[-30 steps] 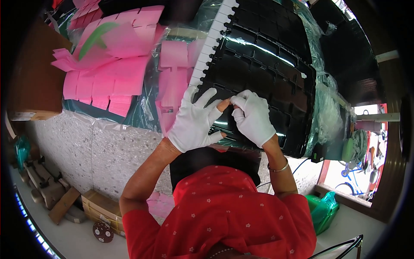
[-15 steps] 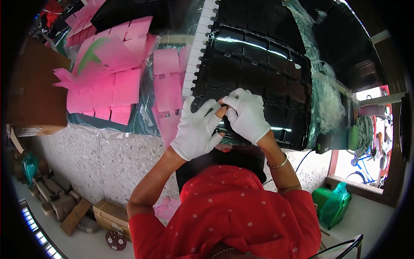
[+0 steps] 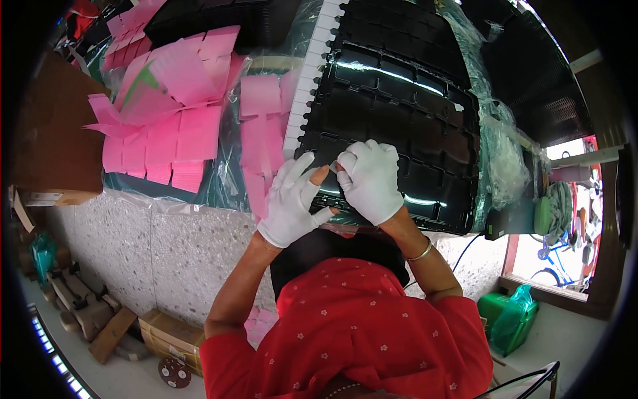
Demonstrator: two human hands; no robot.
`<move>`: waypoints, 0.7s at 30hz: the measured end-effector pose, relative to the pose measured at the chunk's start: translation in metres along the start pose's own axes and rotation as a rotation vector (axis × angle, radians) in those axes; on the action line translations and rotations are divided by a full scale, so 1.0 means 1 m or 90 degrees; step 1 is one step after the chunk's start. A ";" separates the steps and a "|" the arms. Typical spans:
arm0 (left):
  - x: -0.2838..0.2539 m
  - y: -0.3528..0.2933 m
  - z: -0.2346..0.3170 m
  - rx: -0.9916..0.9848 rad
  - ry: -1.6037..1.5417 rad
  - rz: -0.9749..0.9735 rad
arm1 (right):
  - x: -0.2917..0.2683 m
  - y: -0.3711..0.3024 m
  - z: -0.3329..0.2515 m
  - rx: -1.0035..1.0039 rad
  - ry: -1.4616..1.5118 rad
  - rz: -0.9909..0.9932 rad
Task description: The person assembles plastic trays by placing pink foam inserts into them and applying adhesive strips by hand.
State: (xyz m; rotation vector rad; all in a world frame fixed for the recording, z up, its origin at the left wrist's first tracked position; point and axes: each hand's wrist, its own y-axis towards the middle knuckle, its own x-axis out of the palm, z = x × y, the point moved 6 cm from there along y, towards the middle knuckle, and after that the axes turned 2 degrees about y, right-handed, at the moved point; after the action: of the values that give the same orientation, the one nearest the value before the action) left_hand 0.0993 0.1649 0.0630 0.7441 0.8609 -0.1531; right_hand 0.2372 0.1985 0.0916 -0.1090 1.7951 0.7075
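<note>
My left hand (image 3: 290, 203), in a white glove with bare fingertips, hovers over the near left corner of a black moulded plastic tray (image 3: 399, 126). Its thumb and fingers are apart, and I see nothing held in them. Close beside it, my right hand (image 3: 372, 183), gloved the same way, is closed in a pinch above the tray. A small pale bit seems to show at its fingertips, but I cannot make out what it is. Along the tray's left edge runs a white strip (image 3: 307, 93) with a row of dark tabs.
Pink sheets cut into squares (image 3: 179, 139) lie stacked at the left, with a narrower pink strip (image 3: 260, 126) nearer the tray. Clear plastic wrap (image 3: 502, 153) bunches along the tray's right side. A brown carton (image 3: 63, 126) stands far left; a green container (image 3: 508, 319) sits lower right.
My left hand has drawn slightly down and left, its index finger parting from the right hand's fingertips. My right hand has shifted slightly left, still pinched.
</note>
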 end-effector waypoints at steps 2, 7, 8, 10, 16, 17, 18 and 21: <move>0.002 0.000 -0.005 -0.022 -0.023 0.004 | -0.001 0.003 -0.001 -0.016 0.016 -0.021; 0.006 -0.005 -0.009 -0.032 -0.036 0.004 | -0.009 -0.011 -0.010 -0.048 0.105 -0.047; 0.005 -0.005 -0.012 -0.038 -0.038 -0.002 | -0.018 -0.015 0.000 -0.006 0.217 -0.040; 0.000 -0.004 -0.011 -0.054 -0.044 -0.018 | -0.038 -0.036 0.030 0.170 0.416 -0.013; -0.016 0.011 0.000 -0.052 -0.092 -0.037 | -0.126 -0.120 0.155 0.496 0.364 0.151; -0.017 0.014 0.002 -0.062 -0.110 -0.029 | -0.137 -0.129 0.170 0.513 0.272 0.170; -0.023 0.014 0.002 -0.066 -0.079 -0.019 | -0.148 -0.131 0.182 0.517 0.158 0.152; -0.036 0.027 0.018 -0.105 -0.017 -0.032 | -0.175 -0.139 0.212 0.487 -0.187 0.092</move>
State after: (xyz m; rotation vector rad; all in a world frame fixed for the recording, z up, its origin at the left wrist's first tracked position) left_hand 0.0983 0.1677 0.1116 0.5662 0.8563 -0.1344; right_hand 0.5337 0.1467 0.1559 0.6093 1.6822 0.0868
